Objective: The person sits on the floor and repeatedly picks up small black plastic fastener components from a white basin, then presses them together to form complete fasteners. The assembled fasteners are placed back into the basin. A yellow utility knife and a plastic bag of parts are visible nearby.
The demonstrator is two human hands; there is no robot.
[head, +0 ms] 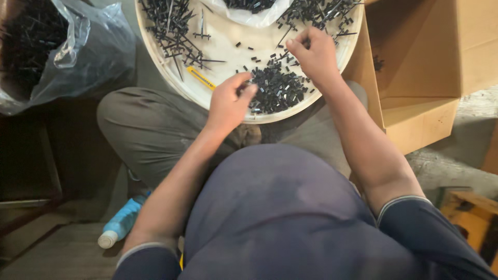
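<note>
While both hands work the round cream tray (155, 49) on the lap, left hand (228, 103) pinches small black pieces (277, 88) from the near-edge heap; right hand (314, 52) fingertips closed on one further in; spiky black sprues (171, 26) left side; yellow tool (201, 78); cardboard box (420, 78) right; clear plastic bag (67, 52) left; concrete floor (451, 166).

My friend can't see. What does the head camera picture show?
Two bare hands pick at a pile of small black plastic pieces on a round white tray: left hand, right hand. A cardboard box stands at the right.
</note>
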